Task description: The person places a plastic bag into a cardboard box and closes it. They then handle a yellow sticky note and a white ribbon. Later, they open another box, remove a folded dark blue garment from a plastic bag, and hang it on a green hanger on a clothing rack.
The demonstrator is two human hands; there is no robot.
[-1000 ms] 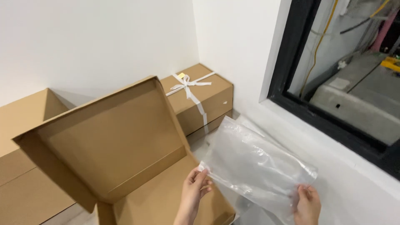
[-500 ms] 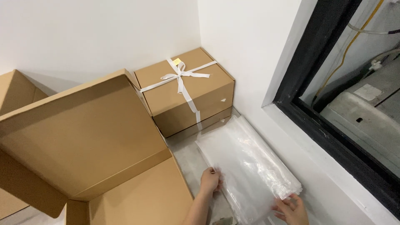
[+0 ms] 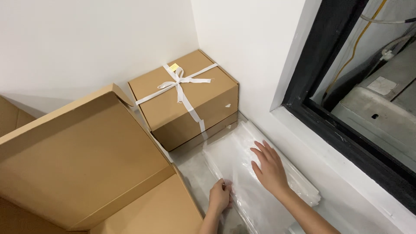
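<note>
A stack of clear plastic bags (image 3: 242,160) lies flat on the floor by the white wall. My right hand (image 3: 269,167) rests palm down on top of the stack, fingers spread. My left hand (image 3: 220,196) pinches the near left edge of the top bag. Left of my hands stands an open brown cardboard box (image 3: 86,169) with its lid raised.
A closed cardboard box tied with a white ribbon (image 3: 184,97) sits in the corner behind the bags. A black-framed window (image 3: 342,117) runs along the right wall above a white sill. Another brown box edge (image 3: 11,117) shows at far left.
The plastic bag, held up in the air a second ago, has come down onto the stack on the floor. My right hand let go of its corner and now lies flat on it.
</note>
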